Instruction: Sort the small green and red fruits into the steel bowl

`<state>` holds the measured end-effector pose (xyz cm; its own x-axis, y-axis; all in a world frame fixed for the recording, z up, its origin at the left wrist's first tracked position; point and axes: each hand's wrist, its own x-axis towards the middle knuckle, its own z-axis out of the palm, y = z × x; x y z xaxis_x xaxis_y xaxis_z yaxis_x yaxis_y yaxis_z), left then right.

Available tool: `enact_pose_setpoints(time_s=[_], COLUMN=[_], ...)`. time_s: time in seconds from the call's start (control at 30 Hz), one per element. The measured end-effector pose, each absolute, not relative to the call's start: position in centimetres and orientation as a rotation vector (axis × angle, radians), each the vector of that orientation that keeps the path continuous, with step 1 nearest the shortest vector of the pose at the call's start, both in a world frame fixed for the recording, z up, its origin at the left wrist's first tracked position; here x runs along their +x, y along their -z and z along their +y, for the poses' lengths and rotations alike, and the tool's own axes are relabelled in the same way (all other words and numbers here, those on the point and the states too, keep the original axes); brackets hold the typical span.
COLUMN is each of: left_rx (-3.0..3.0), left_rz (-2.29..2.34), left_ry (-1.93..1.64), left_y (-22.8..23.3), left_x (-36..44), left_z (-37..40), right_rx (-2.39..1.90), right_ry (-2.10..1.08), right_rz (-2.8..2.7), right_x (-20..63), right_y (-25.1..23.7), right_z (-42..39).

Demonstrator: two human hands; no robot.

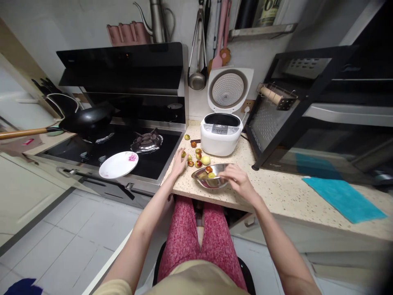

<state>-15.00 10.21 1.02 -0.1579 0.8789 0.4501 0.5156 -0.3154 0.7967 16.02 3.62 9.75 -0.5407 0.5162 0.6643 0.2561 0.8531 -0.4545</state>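
Shiny steel bowl [205, 182], small fruits [208, 172] inside

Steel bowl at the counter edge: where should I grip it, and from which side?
Grip the steel bowl by its thin upper rim on the near right, where the right hand already rests. Come from above and the right: fruit and the left hand crowd its left side.

We cannot tell what kind the small fruits [196, 157] at centre frame are. Our right hand [238, 180] hides part of the steel bowl [206, 179], and the wok handle [23, 132] runs off the left edge.
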Motion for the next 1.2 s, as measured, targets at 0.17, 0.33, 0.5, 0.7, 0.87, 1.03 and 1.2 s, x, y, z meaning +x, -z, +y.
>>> enact_pose_setpoints(time_s=[0.17,0.33,0.5,0.7,0.87,1.03,1.2], left_rx=[1.838,1.913,1.918,1.898,1.945,1.937,1.970], left_rz=[1.611,1.580,1.568,1.605,1.600,1.608,1.585], left_ry=[-1.489,-1.520,-1.504,-1.497,-1.438,-1.408,-1.409], left_y=[-1.7,-2.3,-2.4,-2.2,-2.3,-2.3,-2.0], left_x=[-14.6,-14.4,-14.3,-14.6,-14.5,-14.4,-14.4], left_z=[9.4,8.6,8.5,8.9,8.7,8.6,8.7], right_rx=[-0.642,-0.662,-0.663,-0.622,-0.639,-0.667,-0.612], right_ry=[-0.214,-0.219,-0.352,-0.430,-0.451,-0.324,-0.073], right_rz=[-2.054,-2.072,-2.228,-2.357,-2.348,-2.300,-2.138], right_x=[17.1,18.0,16.1,12.5,13.0,15.4,16.5], right_y=[-6.8,-7.9,-11.8,-15.0,-16.1,-14.3,-8.2], right_z=[-1.0,-1.0,3.4,8.4,8.8,6.0,1.5])
